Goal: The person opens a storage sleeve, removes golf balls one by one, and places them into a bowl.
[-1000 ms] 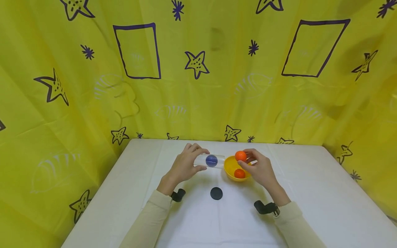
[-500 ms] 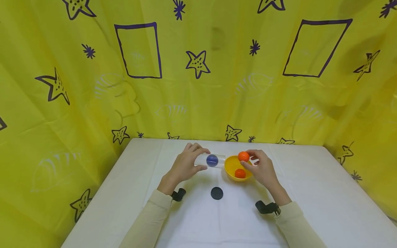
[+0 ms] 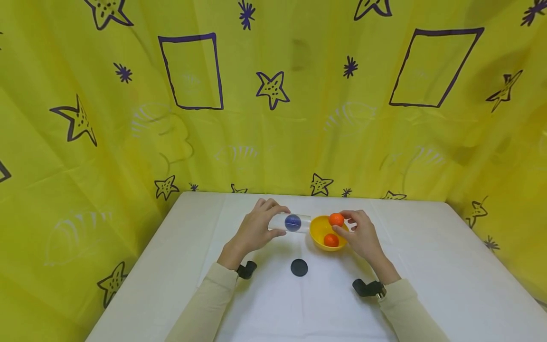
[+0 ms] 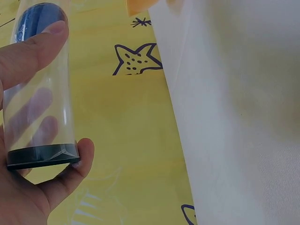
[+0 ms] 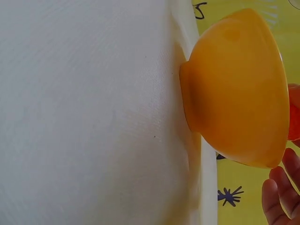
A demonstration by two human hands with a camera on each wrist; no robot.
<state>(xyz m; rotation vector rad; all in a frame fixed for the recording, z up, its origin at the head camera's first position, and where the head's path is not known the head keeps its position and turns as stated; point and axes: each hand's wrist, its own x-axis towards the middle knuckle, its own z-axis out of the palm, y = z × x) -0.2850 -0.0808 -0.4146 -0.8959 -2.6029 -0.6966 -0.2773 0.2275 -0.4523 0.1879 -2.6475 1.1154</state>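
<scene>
My left hand (image 3: 252,230) grips a clear tube (image 3: 304,224) lying sideways above the table, its far end beside the bowl. Inside the tube sits a blue ball (image 3: 293,223); the left wrist view shows a black cap (image 4: 42,156) closing the end near the palm. My right hand (image 3: 361,237) pinches an orange ball (image 3: 336,219) between thumb and fingers over the yellow bowl (image 3: 317,233). A second orange ball (image 3: 331,240) lies in that bowl. In the right wrist view the bowl's side hides most of the held ball.
A flat black disc (image 3: 299,267) lies on the white-covered table (image 3: 265,304), nearer than the bowl. Behind the table's far edge hangs a yellow curtain (image 3: 239,123) with star drawings. Black wrist mounts (image 3: 367,288) stick out from both forearms.
My right hand has shifted slightly right, then a little lower toward the bowl, with the orange ball still pinched. The left hand and tube stay almost where they were.
</scene>
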